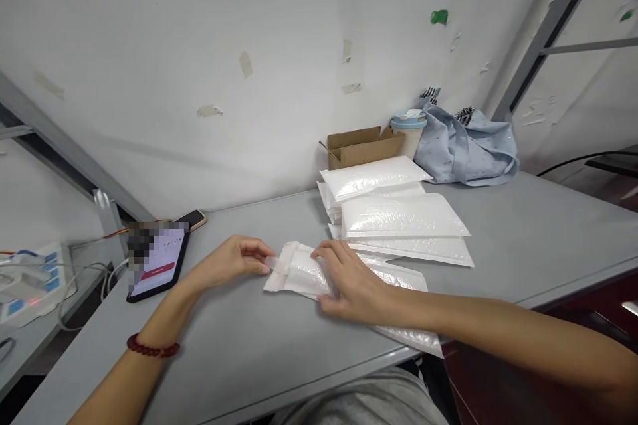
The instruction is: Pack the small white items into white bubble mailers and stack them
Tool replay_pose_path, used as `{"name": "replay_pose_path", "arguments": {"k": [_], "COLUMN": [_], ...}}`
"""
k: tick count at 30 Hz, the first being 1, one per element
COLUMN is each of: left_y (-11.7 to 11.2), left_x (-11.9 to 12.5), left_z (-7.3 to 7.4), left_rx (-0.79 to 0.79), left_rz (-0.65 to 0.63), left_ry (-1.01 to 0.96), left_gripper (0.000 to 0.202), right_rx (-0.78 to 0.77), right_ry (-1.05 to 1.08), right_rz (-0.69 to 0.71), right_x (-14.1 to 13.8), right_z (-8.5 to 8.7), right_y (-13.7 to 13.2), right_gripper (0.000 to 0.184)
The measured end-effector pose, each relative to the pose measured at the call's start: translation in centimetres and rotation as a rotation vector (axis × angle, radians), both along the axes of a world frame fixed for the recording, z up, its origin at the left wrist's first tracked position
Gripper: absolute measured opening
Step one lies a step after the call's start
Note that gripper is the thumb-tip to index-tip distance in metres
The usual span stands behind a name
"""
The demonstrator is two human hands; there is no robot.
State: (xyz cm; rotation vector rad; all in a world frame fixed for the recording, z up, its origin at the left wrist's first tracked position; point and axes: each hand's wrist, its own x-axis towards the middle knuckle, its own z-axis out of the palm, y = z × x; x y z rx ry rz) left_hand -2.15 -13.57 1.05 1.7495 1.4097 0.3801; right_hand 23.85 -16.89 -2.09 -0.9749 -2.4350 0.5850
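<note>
A white bubble mailer (303, 271) lies on the grey table, its flap end pointing left. My right hand (351, 285) grips it from above, fingers curved over the top and the thumb at the near edge. At the flap end, my left hand (244, 256) is closed in a pinch on a translucent strip (273, 263) that sticks out from the flap. Under my right wrist lies another bubble mailer (406, 275), partly covered by the arm, and one more reaches over the table's front edge. Beyond my right hand is a pile of white bubble mailers (401, 216).
Behind the pile stand an open cardboard box (361, 146), a lidded paper cup (409, 129) and a light blue cloth bag (463, 146) near the wall. To the left lie a phone (162, 262), a second device (194, 218) and a power strip (37, 285) with cables.
</note>
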Motion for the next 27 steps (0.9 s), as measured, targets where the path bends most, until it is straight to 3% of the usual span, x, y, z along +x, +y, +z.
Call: {"name": "replay_pose_path", "arguments": {"k": [6, 12, 15, 23, 27], "left_y": [-0.3, -0.4, -0.3, -0.3, -1.1], "left_x": [0.7, 0.6, 0.5, 0.3, 2.3], "left_z": [0.1, 0.0, -0.2, 0.1, -0.2], "left_rx": [0.108, 0.015, 0.013, 0.086, 0.077], "left_rz": [-0.002, -0.132, -0.09, 0.178, 0.135], "left_ry": [0.035, 0.038, -0.005, 0.032, 0.001], "left_gripper": [0.026, 0.038, 0.035, 0.036, 0.03], "right_rx": [-0.008, -0.027, -0.028, -0.008, -0.005], "right_ry": [0.006, 0.018, 0.012, 0.01, 0.017], "right_rz": [0.002, 0.001, -0.008, -0.003, -0.006], "right_x": [0.1, 0.1, 0.0, 0.0, 0.0], "right_z": [0.1, 0.1, 0.1, -0.1, -0.1], "right_y": [0.0, 0.0, 0.0, 0.1, 0.0], "right_gripper": [0.055, 0.054, 0.055, 0.056, 0.055]}}
